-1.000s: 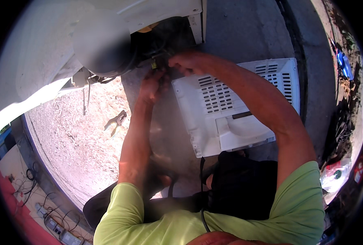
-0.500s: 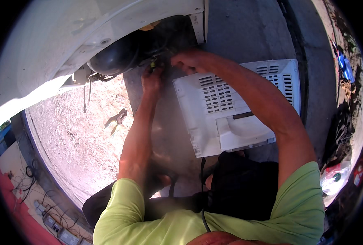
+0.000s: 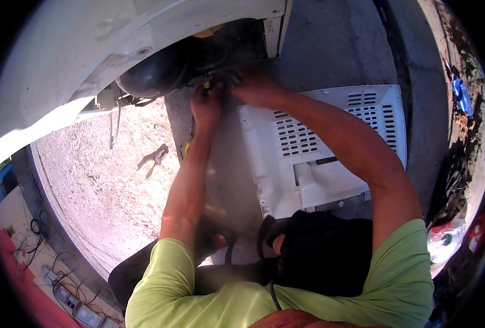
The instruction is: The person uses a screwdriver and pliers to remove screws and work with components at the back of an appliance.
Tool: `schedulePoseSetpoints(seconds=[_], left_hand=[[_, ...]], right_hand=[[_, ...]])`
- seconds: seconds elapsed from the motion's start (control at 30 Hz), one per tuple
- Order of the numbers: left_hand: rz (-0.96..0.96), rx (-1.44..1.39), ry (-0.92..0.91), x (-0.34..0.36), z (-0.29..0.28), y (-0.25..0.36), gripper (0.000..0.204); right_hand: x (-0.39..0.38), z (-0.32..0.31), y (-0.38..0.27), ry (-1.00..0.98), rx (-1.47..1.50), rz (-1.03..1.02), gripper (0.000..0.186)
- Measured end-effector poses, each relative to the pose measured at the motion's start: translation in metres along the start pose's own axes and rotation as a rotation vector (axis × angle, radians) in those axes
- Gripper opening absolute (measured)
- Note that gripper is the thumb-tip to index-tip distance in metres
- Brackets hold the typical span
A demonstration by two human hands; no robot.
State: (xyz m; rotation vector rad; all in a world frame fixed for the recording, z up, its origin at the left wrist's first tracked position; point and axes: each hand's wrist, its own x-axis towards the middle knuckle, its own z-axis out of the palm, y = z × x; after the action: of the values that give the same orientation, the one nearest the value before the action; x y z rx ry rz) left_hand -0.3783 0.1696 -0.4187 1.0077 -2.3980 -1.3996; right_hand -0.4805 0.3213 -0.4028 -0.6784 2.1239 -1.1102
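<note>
Reaching under the open edge of the white appliance (image 3: 100, 44), you work with your two hands near each other but apart. Your left hand (image 3: 205, 107) has its fingers drawn together, apparently pinching a small yellow piece (image 3: 207, 86); this sits at the fingertips, just right of the dark rounded housing (image 3: 149, 77). Holding it up there probably steadies it beside the opening while leaving room for your other hand. Your right hand (image 3: 252, 91) is curled next to a metallic piece (image 3: 236, 79), but shadow covers its fingertips, so I cannot tell whether it grips that piece.

Your right forearm crosses above the white vented panel (image 3: 267, 177), which lies on the floor beside the appliance, presumably so the opening is accessible. The pliers (image 3: 154, 158) lie left of your left forearm, perhaps to be within easy reach.

You are over grey concrete (image 3: 335, 44) in shade, with a dark groove along its right; to the left, a rough patch of ground (image 3: 95, 169) glares in sunlight. Far left, dark cords (image 3: 35, 249) trail over a pale surface beside something red. Along the right rim, a blue object (image 3: 461, 97) and a clear plastic bag (image 3: 444, 243) lie among litter.
</note>
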Motion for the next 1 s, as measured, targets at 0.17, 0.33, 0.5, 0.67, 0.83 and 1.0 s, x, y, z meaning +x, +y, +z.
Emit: schedulePoseSetpoints(seconds=[0.17, 0.33, 0.5, 0.67, 0.83, 1.0], left_hand=[[-0.049, -0.105, -0.047, 0.003, -0.002, -0.007, 0.039], [-0.099, -0.054, -0.064, 0.006, -0.007, -0.008, 0.039], [-0.053, -0.089, -0.069, 0.007, -0.003, -0.009, 0.038], [-0.098, -0.084, -0.077, 0.007, -0.006, -0.012, 0.038], [-0.075, -0.042, -0.056, -0.003, -0.009, 0.014, 0.036], [-0.08, -0.113, -0.094, 0.001, -0.009, 0.008, 0.036]], right_hand=[[-0.003, -0.001, 0.003, -0.037, -0.063, -0.069, 0.043], [0.004, -0.014, 0.001, -0.294, 0.528, 0.409, 0.037], [0.015, -0.013, 0.014, -0.229, 0.249, 0.17, 0.039], [0.019, -0.024, -0.008, -0.321, 0.14, 0.201, 0.041], [0.009, -0.031, -0.03, -0.297, 0.238, 0.382, 0.042], [0.014, -0.033, -0.026, -0.353, 0.164, 0.352, 0.04]])
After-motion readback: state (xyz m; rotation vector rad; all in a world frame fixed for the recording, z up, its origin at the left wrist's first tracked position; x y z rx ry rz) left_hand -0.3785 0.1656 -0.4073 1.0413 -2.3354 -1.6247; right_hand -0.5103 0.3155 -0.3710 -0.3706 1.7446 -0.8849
